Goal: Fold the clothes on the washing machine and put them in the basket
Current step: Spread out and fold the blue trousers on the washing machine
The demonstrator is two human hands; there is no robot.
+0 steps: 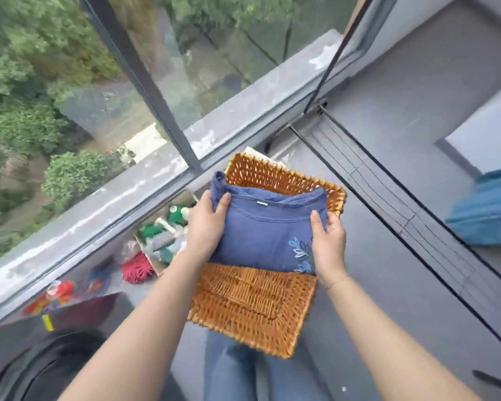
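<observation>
left hand (207, 219), right hand (329, 241), gripping shirt (261, 235) sides

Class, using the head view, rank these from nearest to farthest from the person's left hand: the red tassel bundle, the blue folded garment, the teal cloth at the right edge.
From the left hand:
1. Blue folded garment, gripped by it, over the wicker basket.
2. Red tassel bundle, on the floor, lower left.
3. Teal cloth, far right.

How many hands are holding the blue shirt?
2. The left hand holds the blue shirt at its left edge, the right hand at its right edge, over the basket.
</observation>
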